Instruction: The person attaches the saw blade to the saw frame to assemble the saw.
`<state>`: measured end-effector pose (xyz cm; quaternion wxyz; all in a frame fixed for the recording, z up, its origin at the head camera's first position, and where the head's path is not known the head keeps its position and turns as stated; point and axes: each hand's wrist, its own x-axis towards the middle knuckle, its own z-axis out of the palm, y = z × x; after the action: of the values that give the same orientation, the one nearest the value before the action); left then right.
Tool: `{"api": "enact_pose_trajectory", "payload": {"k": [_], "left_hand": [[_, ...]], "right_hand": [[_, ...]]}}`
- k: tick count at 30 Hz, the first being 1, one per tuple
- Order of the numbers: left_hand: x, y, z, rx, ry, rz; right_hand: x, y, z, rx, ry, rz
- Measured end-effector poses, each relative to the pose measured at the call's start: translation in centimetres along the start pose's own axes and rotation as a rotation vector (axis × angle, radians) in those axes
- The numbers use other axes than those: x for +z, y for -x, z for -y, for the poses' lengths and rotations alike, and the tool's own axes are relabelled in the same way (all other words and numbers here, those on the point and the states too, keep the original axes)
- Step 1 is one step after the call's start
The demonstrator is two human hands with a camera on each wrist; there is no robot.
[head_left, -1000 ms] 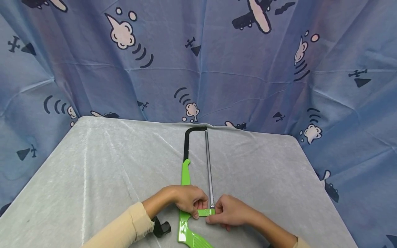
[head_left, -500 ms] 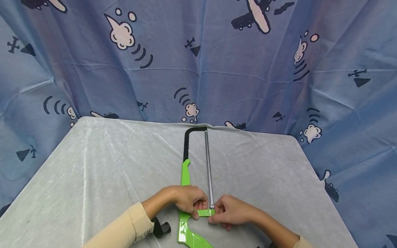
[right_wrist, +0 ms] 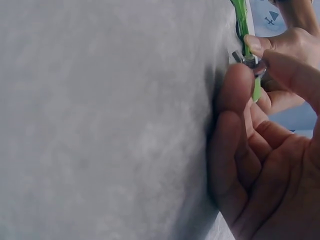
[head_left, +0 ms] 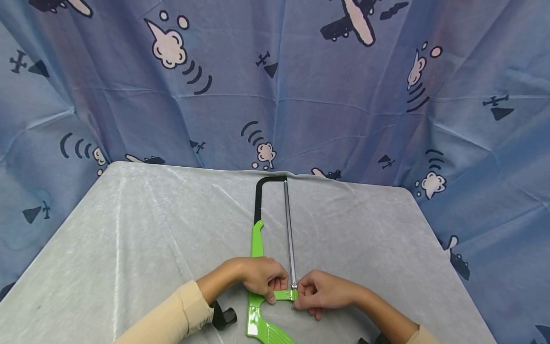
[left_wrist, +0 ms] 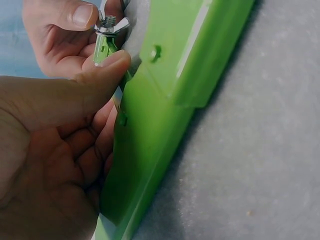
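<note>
A hacksaw (head_left: 257,241) with a green handle and body lies on the grey cloth, its black front frame (head_left: 258,200) pointing away. Along its right side runs the silver blade bar (head_left: 290,229). My left hand (head_left: 263,275) pinches the short green arm at the near end of the blade, thumb on top. At the tip of that arm is a silver wing nut (left_wrist: 114,26) on a threaded stud. My right hand (head_left: 328,290) pinches this nut between thumb and index finger, its other fingers curled near the cloth. The right wrist view shows the nut partly hidden by the fingers.
Grey cloth covers the table (head_left: 365,229), which ends at a blue patterned curtain (head_left: 343,134) behind. A black fitting (head_left: 223,317) sits under the left wrist. The hacksaw's grip (head_left: 275,334) runs out of the near edge of the head view.
My right hand and thumb have shifted slightly right at the wing nut. The left hand and the hacksaw stay in place.
</note>
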<state>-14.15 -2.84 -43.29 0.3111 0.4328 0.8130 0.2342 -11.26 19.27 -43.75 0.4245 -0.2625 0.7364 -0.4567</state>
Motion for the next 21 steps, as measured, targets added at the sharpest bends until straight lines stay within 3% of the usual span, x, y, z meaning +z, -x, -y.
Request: {"api": "enact_pose_trajectory", "payload": {"k": [8, 21], "left_hand": [[0.03, -0.03, -0.07, 0.014, -0.018, -0.012], [-0.01, -0.02, 0.06, 0.024, -0.039, -0.013]], "right_hand": [[-0.41, 0.19, -0.44, -0.048, -0.024, 0.066], [-0.04, -0.01, -0.40, -0.049, 0.014, -0.003]]}}
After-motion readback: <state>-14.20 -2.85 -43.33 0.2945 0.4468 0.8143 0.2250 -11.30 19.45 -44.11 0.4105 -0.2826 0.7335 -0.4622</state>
